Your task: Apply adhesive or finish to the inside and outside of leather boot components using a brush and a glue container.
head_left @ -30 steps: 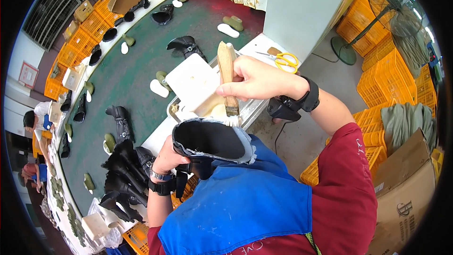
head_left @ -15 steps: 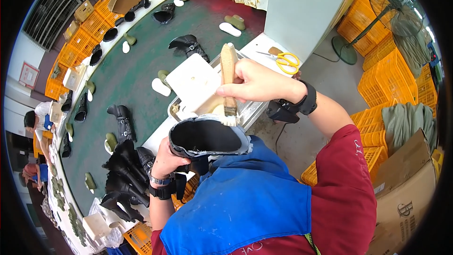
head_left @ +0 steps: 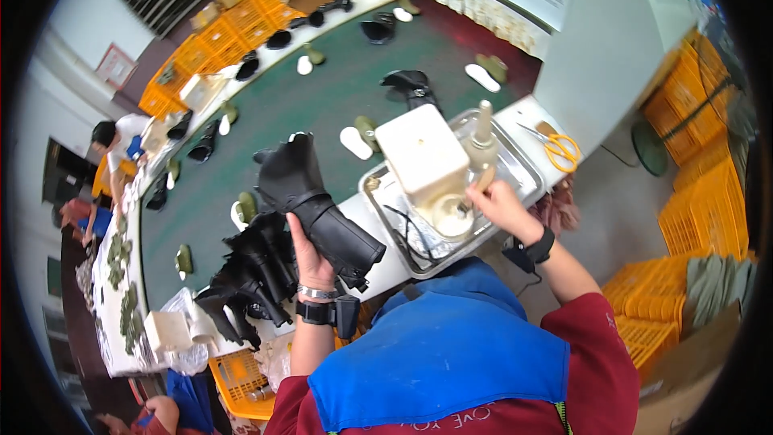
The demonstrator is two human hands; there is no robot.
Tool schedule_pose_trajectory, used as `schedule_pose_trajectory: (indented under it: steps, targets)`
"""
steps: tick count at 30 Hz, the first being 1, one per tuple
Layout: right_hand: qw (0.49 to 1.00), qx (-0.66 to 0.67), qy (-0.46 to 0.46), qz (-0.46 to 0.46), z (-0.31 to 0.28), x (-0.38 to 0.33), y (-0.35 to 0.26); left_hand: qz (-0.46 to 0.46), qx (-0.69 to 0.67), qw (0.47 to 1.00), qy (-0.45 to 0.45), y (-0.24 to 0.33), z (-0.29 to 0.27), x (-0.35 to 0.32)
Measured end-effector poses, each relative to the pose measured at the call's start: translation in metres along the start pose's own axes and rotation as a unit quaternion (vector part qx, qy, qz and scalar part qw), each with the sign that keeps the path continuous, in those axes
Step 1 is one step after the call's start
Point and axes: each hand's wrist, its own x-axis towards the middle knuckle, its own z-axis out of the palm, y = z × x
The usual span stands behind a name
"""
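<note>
Far left, a long table edge carries flat olive-green insole shapes [head_left: 121, 250], and just inward lies a heap of black boots [head_left: 250, 274], matte and creased like soft leather. Above that heap the left hand [head_left: 310, 254] is wrapped around the shaft of a black boot [head_left: 318, 205], fingers closed on it and holding it up off the dark green conveyor belt [head_left: 322, 89], toe end pointing up and away, open shaft toward the person. To the right, at the belt's near edge, a shiny rectangular metal tray [head_left: 515, 169] holds a cream, blocky container [head_left: 421, 153] and a small round dish [head_left: 451, 216]. The right hand [head_left: 501, 203] is closed around a pale wooden-handled brush [head_left: 481, 149], which stands nearly upright with its lower end at the dish; the bristles cannot be made out. Further right, yellow-handled scissors [head_left: 555, 145] lie on the white tabletop beside the tray, and stacked orange plastic crates [head_left: 700, 129] with gridded walls stand on the floor.
</note>
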Motion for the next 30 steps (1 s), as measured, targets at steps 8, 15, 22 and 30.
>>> schedule_pose_trajectory:
  steps: [8, 15, 22, 30]
  targets:
    - [0.967, -0.224, -0.113, -0.049, 0.031, 0.000, 0.001, -0.035, -0.138, 0.988, -0.058, 0.010, 0.011, -0.037]
    - [0.962, -0.266, -0.052, -0.028, 0.012, -0.003, -0.024, -0.042, -0.131, 0.990, -0.023, 0.018, 0.018, -0.057]
    - [0.897, -0.285, 0.080, -0.328, 0.019, 0.015, -0.117, -0.177, -0.046, 0.982, 0.034, 0.011, 0.031, -0.060]
    - [0.854, -0.363, 0.150, -0.341, 0.037, 0.026, -0.130, -0.235, 0.035, 0.970, 0.042, -0.007, 0.040, -0.050]
